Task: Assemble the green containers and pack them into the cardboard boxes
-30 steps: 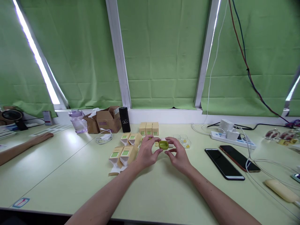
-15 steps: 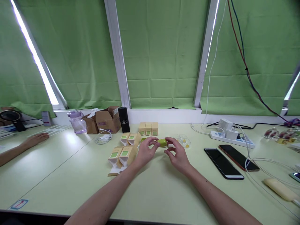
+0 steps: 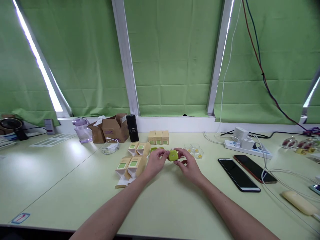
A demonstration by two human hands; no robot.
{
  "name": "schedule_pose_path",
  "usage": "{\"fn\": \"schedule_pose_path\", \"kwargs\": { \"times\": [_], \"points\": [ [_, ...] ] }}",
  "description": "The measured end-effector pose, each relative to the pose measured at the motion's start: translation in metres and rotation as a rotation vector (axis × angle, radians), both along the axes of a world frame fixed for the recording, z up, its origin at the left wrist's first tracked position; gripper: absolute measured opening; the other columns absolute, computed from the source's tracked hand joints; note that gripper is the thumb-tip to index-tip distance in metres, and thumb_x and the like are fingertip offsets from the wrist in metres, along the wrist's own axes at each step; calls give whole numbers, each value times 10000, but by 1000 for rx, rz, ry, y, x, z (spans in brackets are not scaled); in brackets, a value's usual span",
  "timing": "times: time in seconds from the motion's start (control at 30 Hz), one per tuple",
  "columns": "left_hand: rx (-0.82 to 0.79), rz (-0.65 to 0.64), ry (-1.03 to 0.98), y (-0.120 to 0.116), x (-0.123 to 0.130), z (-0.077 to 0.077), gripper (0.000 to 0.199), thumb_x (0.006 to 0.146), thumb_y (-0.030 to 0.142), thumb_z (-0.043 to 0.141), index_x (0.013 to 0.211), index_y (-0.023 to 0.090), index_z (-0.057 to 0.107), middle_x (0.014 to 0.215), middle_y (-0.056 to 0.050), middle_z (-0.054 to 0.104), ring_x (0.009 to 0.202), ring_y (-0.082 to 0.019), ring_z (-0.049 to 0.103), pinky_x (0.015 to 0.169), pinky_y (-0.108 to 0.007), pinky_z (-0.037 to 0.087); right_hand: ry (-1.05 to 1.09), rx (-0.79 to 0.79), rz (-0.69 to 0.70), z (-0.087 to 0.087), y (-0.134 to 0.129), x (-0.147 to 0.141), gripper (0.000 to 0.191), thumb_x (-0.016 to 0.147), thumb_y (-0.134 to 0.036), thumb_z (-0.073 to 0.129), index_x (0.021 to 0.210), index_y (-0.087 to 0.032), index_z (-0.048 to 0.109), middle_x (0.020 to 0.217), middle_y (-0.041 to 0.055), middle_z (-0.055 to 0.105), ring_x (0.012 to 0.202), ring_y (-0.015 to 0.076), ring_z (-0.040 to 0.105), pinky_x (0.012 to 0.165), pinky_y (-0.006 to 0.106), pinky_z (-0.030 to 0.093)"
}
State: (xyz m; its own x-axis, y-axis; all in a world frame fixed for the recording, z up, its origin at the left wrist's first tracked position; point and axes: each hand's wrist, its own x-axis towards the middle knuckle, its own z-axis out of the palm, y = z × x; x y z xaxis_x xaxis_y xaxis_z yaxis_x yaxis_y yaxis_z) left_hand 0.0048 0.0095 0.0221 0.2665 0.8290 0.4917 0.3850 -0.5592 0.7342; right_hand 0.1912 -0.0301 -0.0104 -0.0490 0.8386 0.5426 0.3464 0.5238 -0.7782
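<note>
A small green case (image 3: 173,155) is held above the pale table between both hands. My left hand (image 3: 157,162) pinches its left side with thumb and fingers. From the right, my right hand (image 3: 188,164) grips the same case, its fingers curled around that edge. Another green item (image 3: 153,149) lies just behind my left hand, partly hidden. Open cardboard boxes with green labels (image 3: 133,164) stand left of my left hand, and three closed small boxes (image 3: 158,137) stand in a row behind. Clear round containers with yellow bits (image 3: 196,151) sit beyond my right hand.
Two phones (image 3: 238,175) lie on the right, near a white power strip (image 3: 247,148) and loose cables. A yellowish power bank (image 3: 298,202) is at the right edge. Along the back left stand a purple bottle (image 3: 83,131), a brown carton (image 3: 113,128) and a black cylinder (image 3: 132,128).
The green case has turned so a broad rounded face shows, and it sits slightly lower with my hands. Another person's hand and forearm at the left have gone from view.
</note>
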Motion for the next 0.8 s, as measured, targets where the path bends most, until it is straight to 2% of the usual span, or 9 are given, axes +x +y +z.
{"fn": "schedule_pose_path", "kwargs": {
  "times": [0.07,0.13,0.23,0.33,0.5,0.6,0.8],
  "points": [
    [24,19,21,1,-2,-1,402,994,467,498,738,202,658,763,-34,693,748,-196,647,700,-308,516,37,-28,17,2,0,0,428,868,-290,622,1295,-289,616,1126,62,612,1001,209,595,717,292,567],
    [80,22,26,3,-4,-2,341,1001,418,500,804,202,674,867,-52,692,849,-205,657,767,-323,538,83,-54,33,2,0,0,426,856,-308,637,1280,-279,610,1137,64,611,1017,212,596,715,290,570],
    [189,-31,30,6,-9,-5,176,968,276,568,1089,222,683,1122,-83,670,1107,-228,626,952,-378,548,144,-87,56,-1,3,1,428,836,-335,670,1254,-267,606,1160,72,615,1043,222,590,701,287,565],
    [311,-77,99,9,-13,-8,411,906,150,629,1299,265,604,1234,-84,649,1292,-270,499,1064,-463,504,194,-112,78,-5,6,2,435,810,-354,713,1222,-262,610,1189,80,622,1060,234,583,687,289,556],
    [483,-122,259,6,-16,-7,577,864,47,617,1381,292,548,1304,-78,633,1288,-307,449,1123,-557,431,238,-124,112,-9,7,2,413,803,-375,743,1179,-265,613,1209,83,623,1084,247,568,680,295,551],
    [512,-152,333,0,-15,-5,622,841,5,597,1388,298,546,1341,-73,596,1308,-304,424,1149,-553,411,239,-130,119,-8,7,2,398,802,-397,754,1151,-256,623,1176,87,624,1081,252,560,671,296,552],
    [506,-150,423,-7,-12,-2,671,838,-25,556,1399,343,559,1339,-68,548,1305,-288,418,1119,-518,446,225,-129,115,-11,8,-1,387,820,-403,742,1155,-242,633,1137,81,627,1049,242,587,660,290,550]
  ]
}}
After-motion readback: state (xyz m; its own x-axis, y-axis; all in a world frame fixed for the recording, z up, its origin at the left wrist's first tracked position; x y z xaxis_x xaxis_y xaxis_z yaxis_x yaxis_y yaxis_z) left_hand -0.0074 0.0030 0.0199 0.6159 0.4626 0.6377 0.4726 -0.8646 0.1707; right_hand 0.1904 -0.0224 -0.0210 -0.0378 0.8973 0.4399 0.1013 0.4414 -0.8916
